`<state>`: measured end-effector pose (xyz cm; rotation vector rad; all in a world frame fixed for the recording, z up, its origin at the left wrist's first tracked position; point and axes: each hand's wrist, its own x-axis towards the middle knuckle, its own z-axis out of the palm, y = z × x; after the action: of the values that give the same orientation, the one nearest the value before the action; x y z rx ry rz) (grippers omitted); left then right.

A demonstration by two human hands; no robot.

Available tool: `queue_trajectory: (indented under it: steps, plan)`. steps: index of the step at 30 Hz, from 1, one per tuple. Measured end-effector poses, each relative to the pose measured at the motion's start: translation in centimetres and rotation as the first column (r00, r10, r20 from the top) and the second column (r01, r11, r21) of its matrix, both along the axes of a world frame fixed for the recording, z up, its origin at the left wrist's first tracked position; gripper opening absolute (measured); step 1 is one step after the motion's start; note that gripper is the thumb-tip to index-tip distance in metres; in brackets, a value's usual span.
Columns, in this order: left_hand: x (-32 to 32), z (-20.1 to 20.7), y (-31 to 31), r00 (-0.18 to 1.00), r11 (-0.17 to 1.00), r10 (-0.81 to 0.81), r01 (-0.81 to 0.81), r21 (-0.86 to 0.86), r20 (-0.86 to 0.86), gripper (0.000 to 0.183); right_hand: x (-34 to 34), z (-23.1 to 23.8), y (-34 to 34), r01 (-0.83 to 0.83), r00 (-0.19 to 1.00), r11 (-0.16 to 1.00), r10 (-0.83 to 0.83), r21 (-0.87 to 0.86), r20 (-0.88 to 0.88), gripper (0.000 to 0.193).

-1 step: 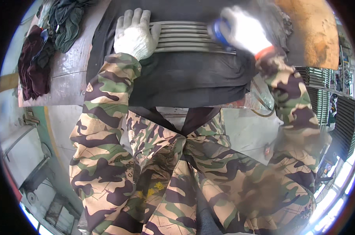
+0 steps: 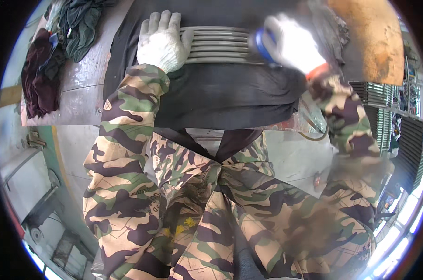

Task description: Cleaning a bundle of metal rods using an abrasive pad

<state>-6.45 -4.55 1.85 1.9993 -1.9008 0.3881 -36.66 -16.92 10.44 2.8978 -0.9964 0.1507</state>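
my left hand [image 2: 161, 49] is resting flat across metal bars [image 2: 218, 43] spanning toward my right hand [image 2: 294, 42], which is gripping a blue object [image 2: 263, 46]; the bars are seeming stiff, slick, best held under my left palm.

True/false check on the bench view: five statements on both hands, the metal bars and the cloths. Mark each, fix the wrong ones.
1. The left hand is spread flat over the left end of the metal bars. True.
2. The metal bars lie on a bare steel sheet. False: they lie on a black cloth.
3. The right hand holds a blue object. True, though blur hides what it is.
4. Only the right hand is gloved. False: both wear white gloves.
5. Crumpled dark cloths lie to the left of the left hand. True.
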Motion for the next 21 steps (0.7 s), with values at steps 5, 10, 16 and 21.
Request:
queue_trajectory:
  steps: [5,10,16,21]
  plan:
    - [-0.4,0.7,0.4,1.0,0.999,0.028,-0.028,0.037,-0.011,0.055,0.1,-0.3,-0.7,0.013,1.0,1.0,-0.013,-0.013,0.004,0.026]
    - [-1.4,0.8,0.2,0.999,0.999,0.005,-0.003,0.035,-0.038,0.055,-0.3,0.9,-0.5,0.067,0.997,0.998,-0.066,0.019,-0.047,0.028]
    - [-1.8,1.0,0.7,0.999,0.999,0.001,0.001,0.034,-0.051,0.059,-0.6,0.5,-2.1,0.133,0.99,0.991,-0.133,0.0,-0.053,0.03]
    - [0.1,1.2,4.9,0.996,0.994,0.083,-0.083,0.077,-0.007,0.059,1.8,-1.3,2.6,-0.167,0.982,0.985,0.162,0.048,0.099,0.025]
